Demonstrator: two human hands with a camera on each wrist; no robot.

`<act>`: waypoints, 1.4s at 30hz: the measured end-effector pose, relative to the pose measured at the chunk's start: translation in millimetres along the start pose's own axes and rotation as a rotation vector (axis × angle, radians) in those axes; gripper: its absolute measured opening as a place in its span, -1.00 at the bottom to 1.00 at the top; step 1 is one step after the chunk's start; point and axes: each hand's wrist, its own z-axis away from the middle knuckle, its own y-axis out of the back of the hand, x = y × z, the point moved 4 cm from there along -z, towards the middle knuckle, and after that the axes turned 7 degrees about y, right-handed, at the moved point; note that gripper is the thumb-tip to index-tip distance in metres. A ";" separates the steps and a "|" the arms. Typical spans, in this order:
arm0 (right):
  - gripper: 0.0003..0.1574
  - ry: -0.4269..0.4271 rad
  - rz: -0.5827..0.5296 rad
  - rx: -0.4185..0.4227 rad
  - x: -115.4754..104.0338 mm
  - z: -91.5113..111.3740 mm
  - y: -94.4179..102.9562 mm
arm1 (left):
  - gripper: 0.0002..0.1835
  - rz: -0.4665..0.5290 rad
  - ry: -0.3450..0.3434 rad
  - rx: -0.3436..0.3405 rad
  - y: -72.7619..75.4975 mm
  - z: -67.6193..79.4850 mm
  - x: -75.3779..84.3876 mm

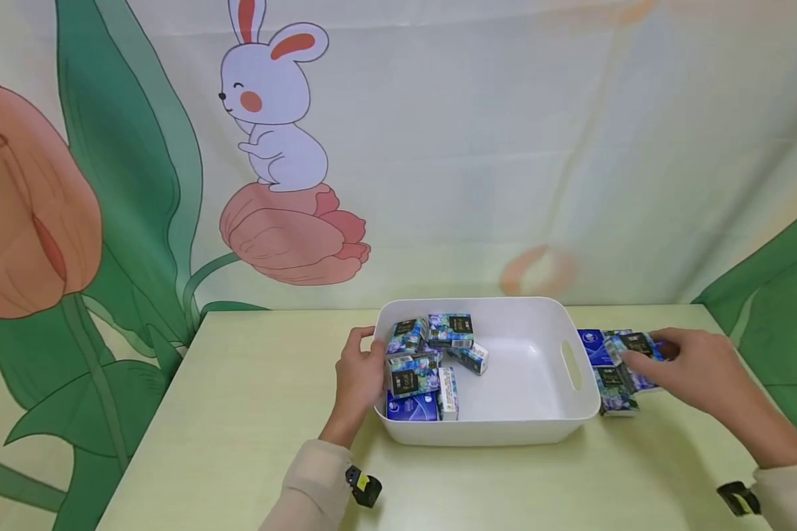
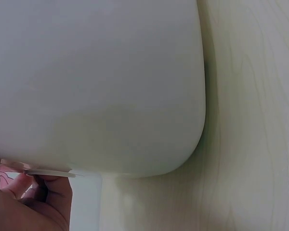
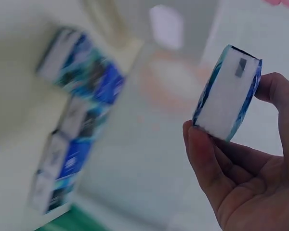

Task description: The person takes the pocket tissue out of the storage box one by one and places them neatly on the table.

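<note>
Blue-and-green printed packs (image 1: 415, 375), small and box-shaped, lie in the left part of a rounded white plastic bin (image 1: 485, 434) on the pale wood-grain worktop (image 1: 266, 413). The left hand (image 1: 359, 372) has its grip on the bin's left end; the right hand (image 1: 694, 365) pinches a matching pack (image 3: 226, 91) above other packs (image 1: 614, 394) beside its right end.
</note>
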 end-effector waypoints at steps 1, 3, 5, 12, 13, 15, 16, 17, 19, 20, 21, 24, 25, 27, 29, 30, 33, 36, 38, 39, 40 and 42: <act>-0.04 -0.024 0.011 -0.004 13.7 1.8 -2.2 | -0.65 0.001 0.001 0.002 0.5 0.0 0.1; 0.01 -0.071 0.044 -0.018 40.8 6.5 -8.8 | -0.66 0.004 0.002 0.001 1.0 -0.4 -0.1; 0.08 -0.127 0.067 -0.056 66.3 11.7 -18.2 | -0.66 0.007 0.001 -0.003 0.8 -0.6 -0.5; 0.22 -0.241 0.071 -0.165 110.9 19.8 -53.9 | -0.66 0.004 0.010 -0.001 -0.3 1.4 0.3; 0.23 -0.253 0.065 -0.167 111.7 19.4 -57.1 | -0.66 0.005 0.011 -0.001 -0.9 1.4 0.2; 0.26 -0.265 0.053 -0.170 111.9 18.2 -62.3 | -0.66 0.010 0.014 -0.002 -2.0 1.6 0.2; 0.27 -0.268 0.046 -0.170 111.1 17.6 -64.3 | -0.66 0.012 0.016 -0.005 -2.8 1.6 0.0; 0.29 -0.272 0.044 -0.164 109.4 17.2 -65.7 | -0.66 0.012 0.017 -0.007 -3.6 1.4 -0.4; 0.31 -0.274 0.034 -0.158 106.6 16.2 -68.1 | -0.67 0.015 0.020 -0.010 -4.6 1.7 -0.5; 0.31 -0.271 0.029 -0.153 105.3 16.0 -69.0 | -0.67 0.016 0.022 -0.010 -4.7 2.0 -0.4; 0.31 -0.273 0.026 -0.149 104.1 15.8 -69.8 | -0.67 0.017 0.023 -0.011 -4.9 2.2 -0.4; 0.30 -0.276 0.023 -0.135 102.2 15.2 -71.8 | -0.66 0.021 0.020 -0.014 -4.7 2.9 0.1; 0.31 -0.278 0.020 -0.132 102.2 14.6 -72.4 | -0.66 0.022 0.019 -0.014 -4.4 3.2 0.5; 0.31 -0.285 0.015 -0.123 101.9 14.0 -73.2 | -0.66 0.022 0.015 -0.012 -4.1 3.4 0.9; 0.28 -0.283 0.013 -0.104 100.4 14.2 -73.4 | -0.67 0.019 0.014 -0.010 -3.9 3.3 1.2; 0.25 -0.278 0.012 -0.085 98.9 14.4 -72.8 | -0.66 0.017 0.013 -0.010 -4.0 3.1 1.0; 0.09 -0.222 0.012 0.005 86.5 14.4 -68.2 | -0.66 0.010 0.014 -0.011 -3.7 2.5 0.6; -0.10 -0.121 -0.005 0.124 61.7 8.8 -56.7 | -0.65 0.005 0.015 -0.009 -2.4 1.9 0.2; -0.21 -0.030 -0.030 0.188 39.9 1.1 -46.5 | -0.65 0.004 0.019 -0.006 -1.1 1.4 -0.1; -0.25 0.012 -0.043 0.211 28.4 -3.4 -41.0 | -0.66 0.002 0.019 -0.006 -0.6 1.1 -0.3; -0.27 0.044 -0.060 0.223 16.5 -8.5 -35.2 | -0.66 0.002 0.020 -0.005 -0.2 0.7 -0.5; -0.31 0.118 -0.085 0.228 -8.0 -20.2 -24.2 | -0.66 0.003 0.019 -0.006 0.6 0.4 -0.6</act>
